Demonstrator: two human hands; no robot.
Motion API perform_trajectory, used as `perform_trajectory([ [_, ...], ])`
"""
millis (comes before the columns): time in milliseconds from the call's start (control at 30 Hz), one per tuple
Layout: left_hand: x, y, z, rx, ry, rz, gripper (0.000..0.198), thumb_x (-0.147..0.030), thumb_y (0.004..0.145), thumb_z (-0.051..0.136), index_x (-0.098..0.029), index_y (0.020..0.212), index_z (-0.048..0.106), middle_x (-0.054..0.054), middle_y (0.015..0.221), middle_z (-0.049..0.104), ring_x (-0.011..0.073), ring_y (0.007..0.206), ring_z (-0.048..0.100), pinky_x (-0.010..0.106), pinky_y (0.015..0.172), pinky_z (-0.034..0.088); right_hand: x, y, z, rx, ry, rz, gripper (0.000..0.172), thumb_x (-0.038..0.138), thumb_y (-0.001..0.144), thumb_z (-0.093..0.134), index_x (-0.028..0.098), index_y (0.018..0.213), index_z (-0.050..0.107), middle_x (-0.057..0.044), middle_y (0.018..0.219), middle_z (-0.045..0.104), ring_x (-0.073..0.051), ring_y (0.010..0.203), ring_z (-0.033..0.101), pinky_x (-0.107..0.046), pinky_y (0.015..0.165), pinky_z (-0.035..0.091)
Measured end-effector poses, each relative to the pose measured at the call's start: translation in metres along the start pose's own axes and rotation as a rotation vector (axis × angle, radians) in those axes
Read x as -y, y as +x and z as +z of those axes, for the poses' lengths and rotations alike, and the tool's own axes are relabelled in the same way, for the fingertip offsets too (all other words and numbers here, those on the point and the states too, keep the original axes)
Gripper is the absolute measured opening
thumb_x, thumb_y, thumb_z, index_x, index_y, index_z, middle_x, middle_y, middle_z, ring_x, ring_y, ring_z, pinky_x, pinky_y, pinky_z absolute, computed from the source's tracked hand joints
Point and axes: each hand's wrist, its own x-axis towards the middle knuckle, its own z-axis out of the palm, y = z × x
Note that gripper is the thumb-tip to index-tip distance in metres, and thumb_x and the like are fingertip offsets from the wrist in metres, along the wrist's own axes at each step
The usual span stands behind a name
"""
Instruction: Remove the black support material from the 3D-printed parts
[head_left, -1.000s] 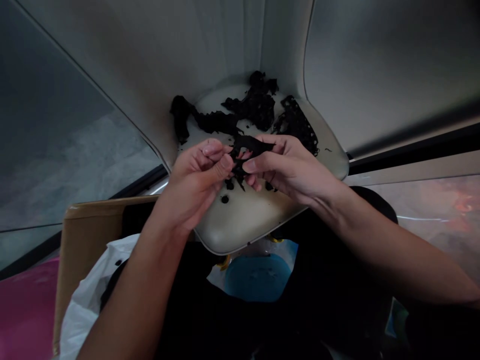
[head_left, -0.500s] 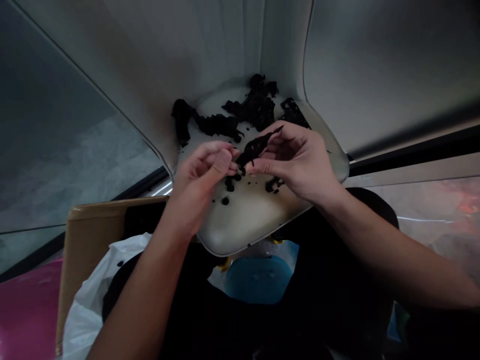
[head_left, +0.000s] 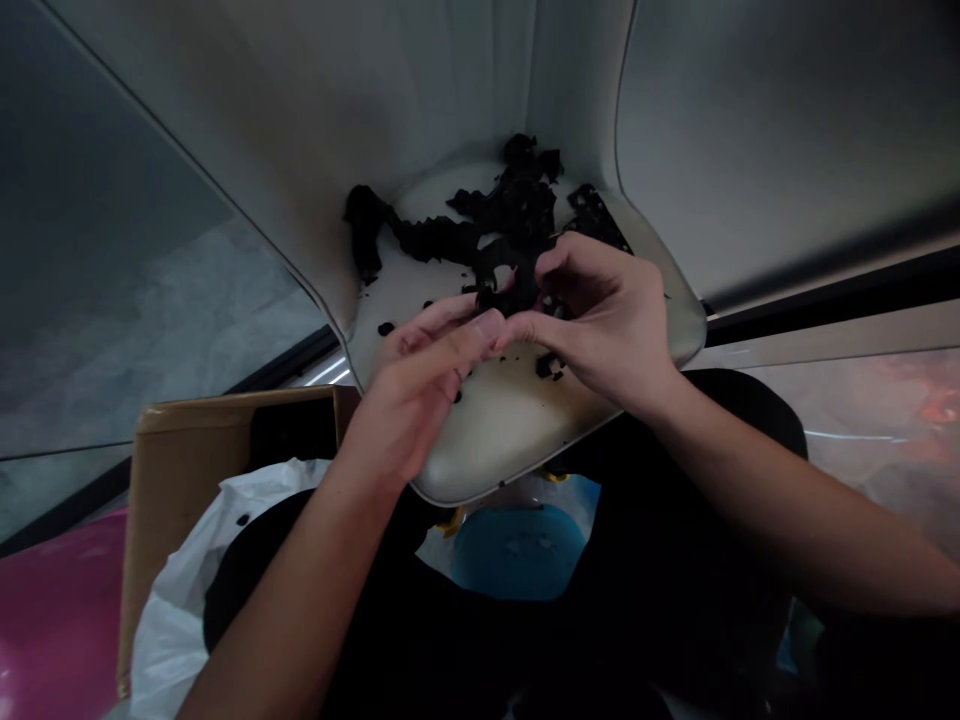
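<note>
Over a pale chair seat [head_left: 480, 445], my left hand [head_left: 416, 380] and my right hand [head_left: 615, 320] meet with fingertips nearly touching. Between them they pinch a thin, limp black sheet piece [head_left: 523, 290] with holes in it. Its material is hard to tell in the dim light. Behind the hands lies a crumpled black strip [head_left: 435, 240], and beside it a heap of torn black scraps [head_left: 517, 200]. A flat black piece with small holes [head_left: 598, 215] rests at the seat's right edge. Small black bits [head_left: 550, 367] are scattered under the hands.
The chair's tall backrest [head_left: 450, 90] rises behind the scraps. A cardboard box [head_left: 187, 440] with a white plastic bag [head_left: 176, 590] stands at left, near a pink surface [head_left: 60, 610]. Below the seat is a blue container [head_left: 517, 555] between my dark-clothed legs.
My left hand has moved right and its thumb now lies close to my right thumb. The held black piece has been turned and spread, showing a hole. The view has shifted slightly.
</note>
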Motion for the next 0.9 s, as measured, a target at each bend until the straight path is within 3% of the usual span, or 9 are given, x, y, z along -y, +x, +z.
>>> perform_trajectory([
  [100,0.000,0.001,0.001,-0.027,-0.005,-0.038,0.015,-0.020,0.084,0.097,-0.018,0.089,0.083,-0.001,0.090,0.078,0.0104,0.084,0.071,0.024,0.088,0.057,0.000,0.000,0.002,0.026,0.053,-0.041,0.043,0.051,0.080,0.100,0.026,0.085,0.065,0.000,0.087,0.063,-0.020,0.080,0.061,-0.040,0.075,0.058],
  [300,0.006,0.005,-0.004,-0.092,0.158,0.073,0.025,-0.024,0.080,0.098,-0.020,0.068,0.077,-0.003,0.075,0.069,0.0094,0.075,0.062,0.021,0.073,0.051,0.003,-0.003,0.005,0.078,-0.063,0.000,0.043,0.049,0.077,0.103,0.024,0.080,0.068,-0.002,0.089,0.069,-0.022,0.085,0.066,-0.040,0.081,0.059],
  [533,0.006,0.005,-0.007,-0.223,0.438,0.292,0.030,-0.037,0.075,0.105,-0.023,0.075,0.078,-0.003,0.075,0.074,0.0138,0.075,0.064,0.026,0.072,0.052,0.016,-0.005,0.006,0.109,0.148,0.208,0.038,0.043,0.073,0.106,0.022,0.087,0.079,0.000,0.085,0.076,-0.013,0.066,0.061,-0.029,0.057,0.048],
  [600,0.005,0.002,-0.004,-0.191,0.412,0.293,0.028,-0.036,0.078,0.103,-0.022,0.078,0.078,-0.002,0.078,0.075,0.0143,0.076,0.067,0.027,0.075,0.054,0.017,-0.005,0.005,0.122,0.228,0.275,0.036,0.041,0.073,0.106,0.022,0.086,0.079,0.002,0.077,0.073,-0.012,0.061,0.058,-0.028,0.053,0.045],
  [733,0.004,-0.007,0.004,-0.007,0.183,0.123,0.020,-0.034,0.091,0.092,-0.020,0.085,0.079,0.003,0.083,0.077,0.0206,0.087,0.075,0.032,0.082,0.062,0.013,-0.004,0.005,0.203,0.526,0.417,0.030,0.036,0.077,0.103,0.021,0.088,0.080,0.002,0.072,0.073,-0.012,0.061,0.064,-0.024,0.053,0.050],
  [900,0.004,-0.018,0.009,-0.004,0.078,0.070,0.019,-0.034,0.091,0.092,-0.021,0.087,0.079,0.005,0.091,0.078,0.0259,0.102,0.079,0.038,0.093,0.066,0.015,-0.001,0.006,0.281,0.792,0.622,0.017,0.015,0.075,0.099,0.018,0.083,0.083,0.002,0.070,0.077,-0.009,0.060,0.068,-0.017,0.053,0.053],
])
